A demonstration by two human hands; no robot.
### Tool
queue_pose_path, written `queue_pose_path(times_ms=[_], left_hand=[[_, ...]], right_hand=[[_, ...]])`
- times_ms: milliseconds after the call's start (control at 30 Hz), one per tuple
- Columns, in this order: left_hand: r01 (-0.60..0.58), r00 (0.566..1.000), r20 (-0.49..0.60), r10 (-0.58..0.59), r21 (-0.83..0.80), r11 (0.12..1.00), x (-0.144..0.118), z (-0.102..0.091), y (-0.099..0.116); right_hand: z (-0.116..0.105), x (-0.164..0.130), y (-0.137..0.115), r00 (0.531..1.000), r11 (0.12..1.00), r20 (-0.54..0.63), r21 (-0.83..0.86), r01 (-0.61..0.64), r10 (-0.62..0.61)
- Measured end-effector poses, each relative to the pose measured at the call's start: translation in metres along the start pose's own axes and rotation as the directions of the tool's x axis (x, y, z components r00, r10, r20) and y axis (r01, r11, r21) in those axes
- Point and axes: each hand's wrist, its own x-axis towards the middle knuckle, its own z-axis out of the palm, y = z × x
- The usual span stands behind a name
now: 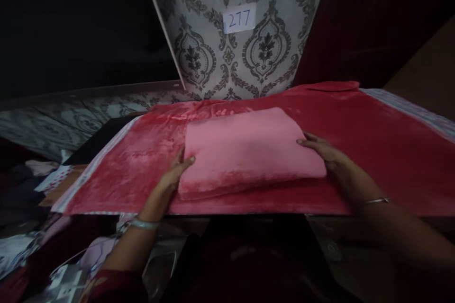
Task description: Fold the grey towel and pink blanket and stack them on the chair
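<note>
A folded pink plush blanket [245, 149] lies in front of me, its lower edge a darker rose. My left hand [177, 168] grips its left side, thumb on top and the other fingers mostly hidden behind the edge. At the right side, my right hand [325, 151] holds the edge with the thumb over the top. Part of the right fingers is out of sight beside the fold. Beneath the blanket a red plush cover [373, 151] spreads across the table. Whether the blanket rests fully on the cover or is slightly raised, I cannot tell.
A large dark screen [81, 28] stands at the back left. Patterned wallpaper [231, 66] bears a paper label [240, 18] reading 277. A dark red panel [362, 23] rises at the back right. Clothes and a white power strip [67, 284] lie below the table's left end.
</note>
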Motion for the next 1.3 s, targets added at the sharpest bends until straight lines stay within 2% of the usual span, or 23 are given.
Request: queue_pose_path(times_ms=[67, 100, 167, 200, 233, 300, 333, 367, 433, 467, 533, 567, 633, 700, 767, 833, 900, 967, 1033, 1167, 1300], left_hand=[[0.06, 0.998, 0.01, -0.059, -0.072, 0.996, -0.007, 0.002, -0.011], [0.084, 0.996, 0.037, -0.08, -0.117, 0.99, -0.009, 0.002, -0.014], [0.116, 0.99, 0.106, -0.099, -0.177, 0.977, -0.011, -0.004, -0.017], [0.126, 0.987, 0.123, -0.105, -0.179, 0.976, -0.011, -0.008, -0.018], [0.129, 0.987, 0.12, -0.111, -0.158, 0.979, -0.011, -0.013, -0.017], [0.081, 0.996, 0.032, -0.079, -0.058, 0.995, -0.009, -0.023, -0.014], [0.023, 0.999, -0.039, -0.022, 0.018, 1.0, -0.008, -0.027, -0.01], [-0.049, 0.993, -0.103, 0.059, 0.095, 0.994, -0.007, -0.03, -0.004], [-0.214, 0.962, -0.128, 0.243, 0.205, 0.955, -0.007, -0.03, 0.013], [-0.292, 0.946, -0.075, 0.316, 0.228, 0.929, -0.007, -0.026, 0.023], [-0.419, 0.907, 0.153, 0.393, 0.222, 0.881, -0.007, -0.013, 0.042], [-0.464, 0.868, 0.299, 0.396, 0.206, 0.862, -0.006, -0.004, 0.05], [-0.542, 0.738, 0.574, 0.354, 0.191, 0.819, -0.002, 0.015, 0.056], [-0.63, 0.596, 0.756, 0.27, 0.23, 0.742, 0.007, 0.031, 0.051], [-0.735, 0.509, 0.839, 0.19, 0.309, 0.604, 0.019, 0.041, 0.039], [-0.821, 0.471, 0.868, 0.158, 0.365, 0.439, 0.035, 0.043, 0.025], [-0.862, 0.465, 0.868, 0.172, 0.401, 0.31, 0.054, 0.041, 0.015], [-0.856, 0.505, 0.842, 0.192, 0.459, 0.238, 0.075, 0.037, 0.01], [-0.819, 0.571, 0.795, 0.203, 0.533, 0.214, 0.096, 0.034, 0.01], [-0.714, 0.697, 0.696, 0.174, 0.653, 0.252, 0.13, 0.033, 0.012], [-0.6, 0.795, 0.594, 0.122, 0.741, 0.303, 0.151, 0.03, 0.01]], right_hand=[[-0.002, 0.004, 0.01, 0.997, 0.997, -0.056, -0.041, -0.062, 0.06], [-0.003, 0.005, 0.011, 0.995, 0.995, -0.09, -0.095, -0.042, 0.033], [-0.001, 0.003, 0.005, 0.979, 0.947, -0.133, -0.301, 0.11, -0.156], [0.003, 0.0, -0.001, 0.942, 0.872, -0.119, -0.428, 0.237, -0.314], [0.011, -0.004, -0.008, 0.873, 0.753, -0.062, -0.539, 0.379, -0.483], [0.038, -0.018, -0.022, 0.673, 0.447, 0.177, -0.625, 0.64, -0.718], [0.056, -0.026, -0.028, 0.569, 0.305, 0.324, -0.594, 0.744, -0.756], [0.077, -0.035, -0.033, 0.478, 0.198, 0.476, -0.525, 0.828, -0.738], [0.122, -0.05, -0.04, 0.309, 0.054, 0.74, -0.347, 0.936, -0.597], [0.144, -0.055, -0.042, 0.23, 0.022, 0.829, -0.255, 0.967, -0.509], [0.18, -0.06, -0.042, 0.091, 0.018, 0.929, -0.09, 0.996, -0.36], [0.194, -0.059, -0.041, 0.03, 0.035, 0.95, -0.02, 0.999, -0.311], [0.213, -0.054, -0.036, -0.045, 0.091, 0.965, 0.071, 0.993, -0.259], [0.221, -0.047, -0.028, -0.068, 0.155, 0.971, 0.105, 0.982, -0.23], [0.223, -0.042, -0.019, -0.063, 0.217, 0.975, 0.11, 0.97, -0.212], [0.222, -0.04, -0.013, -0.055, 0.262, 0.976, 0.11, 0.959, -0.209], [0.222, -0.04, -0.01, -0.046, 0.283, 0.974, 0.11, 0.953, -0.222], [0.222, -0.04, -0.01, -0.041, 0.292, 0.972, 0.11, 0.95, -0.233], [0.222, -0.04, -0.012, -0.029, 0.3, 0.97, 0.103, 0.948, -0.243], [0.221, -0.04, -0.015, -0.008, 0.302, 0.966, 0.088, 0.949, -0.257], [0.221, -0.04, -0.018, -0.006, 0.294, 0.964, 0.087, 0.952, -0.267]])
